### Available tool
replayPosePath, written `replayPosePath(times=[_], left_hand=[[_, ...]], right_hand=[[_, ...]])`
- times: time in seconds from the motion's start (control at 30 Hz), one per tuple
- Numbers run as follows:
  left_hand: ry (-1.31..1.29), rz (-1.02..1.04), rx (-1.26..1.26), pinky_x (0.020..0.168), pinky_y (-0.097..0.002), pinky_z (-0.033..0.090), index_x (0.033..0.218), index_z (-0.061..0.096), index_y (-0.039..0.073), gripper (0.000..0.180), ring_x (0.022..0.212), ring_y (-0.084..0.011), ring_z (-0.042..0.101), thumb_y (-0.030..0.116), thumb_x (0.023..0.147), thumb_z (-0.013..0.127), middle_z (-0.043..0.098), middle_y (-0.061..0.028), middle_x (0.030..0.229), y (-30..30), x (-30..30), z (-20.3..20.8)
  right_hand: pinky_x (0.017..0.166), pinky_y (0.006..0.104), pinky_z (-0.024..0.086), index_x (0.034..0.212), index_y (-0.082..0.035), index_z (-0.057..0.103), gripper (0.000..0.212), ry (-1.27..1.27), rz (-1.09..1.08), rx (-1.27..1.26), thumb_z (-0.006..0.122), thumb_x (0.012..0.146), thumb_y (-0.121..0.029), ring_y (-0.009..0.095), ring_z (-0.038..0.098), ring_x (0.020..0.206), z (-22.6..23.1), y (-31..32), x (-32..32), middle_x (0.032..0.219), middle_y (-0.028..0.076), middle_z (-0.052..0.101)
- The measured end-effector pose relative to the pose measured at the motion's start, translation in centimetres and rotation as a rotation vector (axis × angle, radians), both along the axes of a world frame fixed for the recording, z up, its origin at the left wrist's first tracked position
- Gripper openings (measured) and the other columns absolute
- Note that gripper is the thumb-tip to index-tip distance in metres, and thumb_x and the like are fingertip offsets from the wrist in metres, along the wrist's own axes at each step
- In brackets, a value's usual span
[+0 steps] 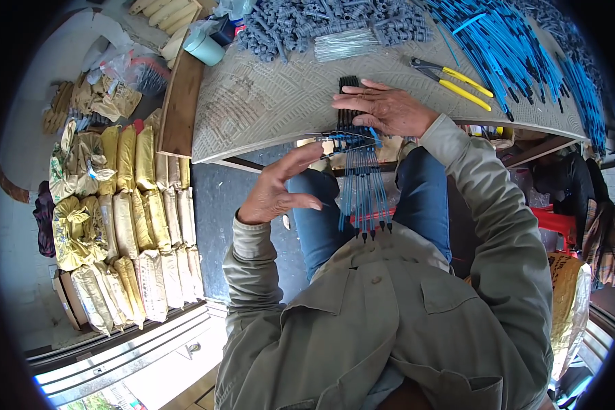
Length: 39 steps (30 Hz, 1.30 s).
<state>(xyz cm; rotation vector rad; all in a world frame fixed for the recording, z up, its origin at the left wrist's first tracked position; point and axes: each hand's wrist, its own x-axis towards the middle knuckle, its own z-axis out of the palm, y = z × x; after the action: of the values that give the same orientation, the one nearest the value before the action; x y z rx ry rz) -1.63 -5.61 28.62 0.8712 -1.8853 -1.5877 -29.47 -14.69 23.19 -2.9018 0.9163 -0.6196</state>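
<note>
At left, the left hand (273, 191) is wide, thumb well apart from the fingers; a thin strand (329, 139) seems to run from its fingertips, though I cannot tell whether it is gripped. Best to keep that strand evenly taut. In the middle, the blue rods (365, 181) jut over the near edge of the table (273, 102), tips toward the person; keep them side by side. To their right, the right hand (393, 109) lies loosely spread over their far, dark ends; steady, light pressure should stop them slipping.
</note>
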Motion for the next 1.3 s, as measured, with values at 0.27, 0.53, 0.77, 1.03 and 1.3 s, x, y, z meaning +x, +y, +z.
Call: replayPosePath(times=[0.27,0.53,0.77,1.03,1.3], left_hand=[[-0.404,-0.087,-0.880,0.109,-0.0391,0.025,0.138,0.032,0.007,0.105,0.131,-0.0245,0.034,0.035,0.050,0.082,0.032,-0.0111,0.143,-4.7,-1.2,-2.2],[-0.644,-0.532,-1.028,0.113,-0.0392,0.015,0.142,0.024,0.009,0.114,0.138,-0.0205,0.020,0.049,0.048,0.074,0.025,-0.0068,0.148,-10.2,-5.5,-0.8],[-0.657,-0.549,-1.100,0.112,-0.0410,0.017,0.142,0.023,0.007,0.107,0.138,-0.0218,0.020,0.046,0.054,0.070,0.023,-0.0088,0.148,-10.4,-5.4,-1.3],[-0.592,-0.508,-1.103,0.112,-0.0406,0.017,0.142,0.021,0.005,0.103,0.138,-0.0248,0.019,0.046,0.061,0.068,0.020,-0.0116,0.149,-9.7,-5.1,-1.6],[-0.606,-0.512,-1.120,0.112,-0.0400,0.016,0.142,0.020,0.004,0.100,0.138,-0.0267,0.019,0.044,0.064,0.069,0.017,-0.0136,0.149,-10.5,-5.0,-1.5]], right_hand=[[0.110,0.0387,0.023,0.141,-0.013,0.024,0.058,-0.155,-0.007,0.251,0.034,0.094,-0.046,0.022,0.045,0.122,1.4,-0.2,-0.5,0.133,0.003,0.048],[0.106,0.0367,0.027,0.143,-0.008,0.015,0.061,-0.206,0.041,0.430,0.035,0.096,-0.040,0.025,0.045,0.122,2.4,-1.2,-0.4,0.130,0.014,0.050],[0.081,0.0372,0.048,0.113,-0.005,0.057,0.033,-0.442,-0.075,0.559,0.049,0.090,-0.027,0.026,0.062,0.095,4.6,-9.4,-1.2,0.103,0.011,0.064],[0.063,0.0437,0.049,0.079,-0.005,0.062,0.014,0.236,-0.427,0.016,0.053,0.079,-0.016,0.031,0.063,0.076,5.4,-15.2,1.5,0.084,0.013,0.063],[0.062,0.0459,0.049,0.077,-0.006,0.064,0.013,-0.026,-0.457,0.021,0.055,0.075,-0.015,0.031,0.063,0.076,7.1,-14.7,1.1,0.090,0.014,0.063]])
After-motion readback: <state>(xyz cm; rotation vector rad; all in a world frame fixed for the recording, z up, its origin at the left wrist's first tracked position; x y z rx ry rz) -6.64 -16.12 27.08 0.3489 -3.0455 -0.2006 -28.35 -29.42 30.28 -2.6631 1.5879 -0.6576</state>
